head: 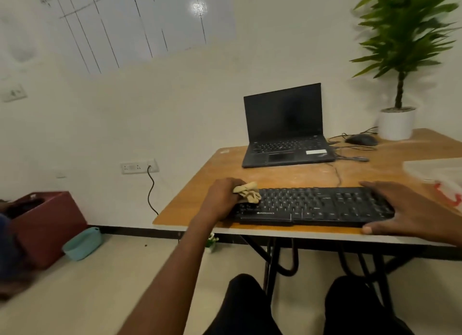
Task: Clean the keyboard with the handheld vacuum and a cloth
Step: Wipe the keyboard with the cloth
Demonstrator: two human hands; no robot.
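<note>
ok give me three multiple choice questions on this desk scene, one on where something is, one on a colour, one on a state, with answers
1. Where does the cloth lie?
A. on the keyboard's left end
B. on the laptop
C. on the floor

2. What colour is the pot of the plant?
A. red
B. white
C. black

3. How is the laptop?
A. lid shut
B. open, screen lit
C. open, screen dark

Answers:
1. A, the left hand holds the bunched cloth against the left end of the keyboard.
2. B, the pot at the far right of the table is white.
3. C, the lid stands up and the screen is black.

The right hand rests flat on the keyboard's right end.
</note>
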